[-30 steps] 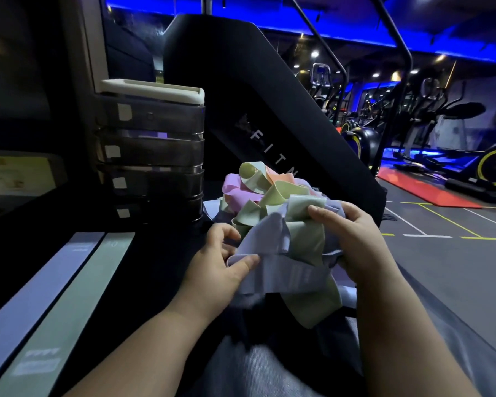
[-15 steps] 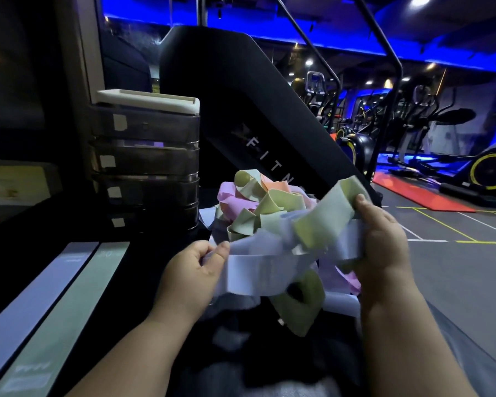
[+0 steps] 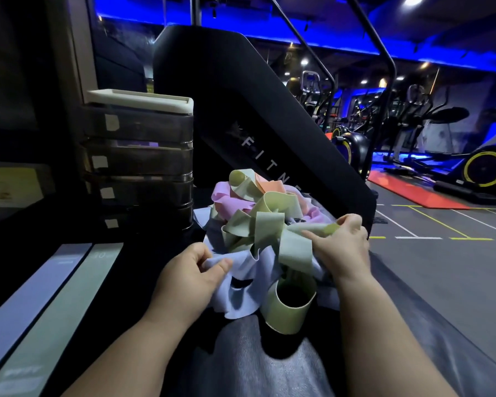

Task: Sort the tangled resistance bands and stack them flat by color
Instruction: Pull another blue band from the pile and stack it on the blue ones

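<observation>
The left hand (image 3: 189, 277) is pinching a lavender band (image 3: 255, 267), the right hand (image 3: 342, 247) a green band (image 3: 295, 249), in the tangle (image 3: 255, 213) lying beside the drawers (image 3: 138, 159). Being soft and stretchy, they probably want holding at free loops.

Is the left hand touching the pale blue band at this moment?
Touching. The head view shows the left hand pinching the edge of the pale blue band between thumb and fingers, while the right hand pinches a green band.

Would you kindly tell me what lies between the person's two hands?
In the head view, a crumpled lavender band and looping pale green bands fill the gap between left hand and right hand.
</observation>
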Available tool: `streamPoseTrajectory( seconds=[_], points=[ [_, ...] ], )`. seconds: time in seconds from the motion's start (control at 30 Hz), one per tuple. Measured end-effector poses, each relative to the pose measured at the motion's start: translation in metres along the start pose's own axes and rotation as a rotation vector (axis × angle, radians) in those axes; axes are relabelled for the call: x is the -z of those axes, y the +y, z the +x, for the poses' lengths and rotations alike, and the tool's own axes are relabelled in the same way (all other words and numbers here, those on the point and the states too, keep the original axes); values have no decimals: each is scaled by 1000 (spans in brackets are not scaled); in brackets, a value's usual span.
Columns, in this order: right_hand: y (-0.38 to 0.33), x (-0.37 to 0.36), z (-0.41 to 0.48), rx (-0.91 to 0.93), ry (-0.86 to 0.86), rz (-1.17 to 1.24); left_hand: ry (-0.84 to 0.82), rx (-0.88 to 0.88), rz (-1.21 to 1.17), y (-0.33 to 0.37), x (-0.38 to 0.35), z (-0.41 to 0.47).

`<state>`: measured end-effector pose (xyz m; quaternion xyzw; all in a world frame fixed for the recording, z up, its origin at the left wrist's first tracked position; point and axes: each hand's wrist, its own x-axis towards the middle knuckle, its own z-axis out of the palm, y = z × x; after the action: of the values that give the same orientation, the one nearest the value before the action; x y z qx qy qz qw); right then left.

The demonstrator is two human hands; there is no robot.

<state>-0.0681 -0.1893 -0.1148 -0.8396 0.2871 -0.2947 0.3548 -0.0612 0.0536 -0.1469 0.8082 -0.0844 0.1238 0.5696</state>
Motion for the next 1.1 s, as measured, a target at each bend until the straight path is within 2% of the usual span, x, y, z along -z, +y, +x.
streamPoseTrajectory(
  seconds=[0.17,0.3,0.4,0.47,0.53,0.63,0.7,0.77,0.83,0.9,0.93,1.03,1.1],
  points=[
    [-5,11,-8,60,45,-182,37,-82,71,6,3,-3],
    [-10,17,-10,190,61,-62,50,-110,-2,10,5,-1],
    [-17,13,-18,352,-65,28,15,-65,-138,10,6,2],
    [-20,6,-25,411,-145,-54,-2,-27,-261,10,7,2],
    [-22,3,-30,438,-91,-174,-8,12,-386,12,8,2],
    [-24,8,-31,412,74,-134,-10,49,-528,14,9,3],
    [-23,11,-28,354,138,-189,-6,67,-594,14,10,3],
    [-21,11,-25,282,92,-259,-10,73,-638,15,10,3],
    [-19,10,-25,213,-77,-400,-26,85,-679,17,11,1],
    [-18,8,-27,229,-189,-524,-53,93,-706,19,11,0],
    [-19,8,-27,273,-171,-527,-63,93,-708,19,11,0],
    [-25,8,-33,431,-6,-307,-70,86,-705,19,10,0],
    [-29,5,-38,591,24,-85,-66,89,-707,18,9,1]
  ],
)
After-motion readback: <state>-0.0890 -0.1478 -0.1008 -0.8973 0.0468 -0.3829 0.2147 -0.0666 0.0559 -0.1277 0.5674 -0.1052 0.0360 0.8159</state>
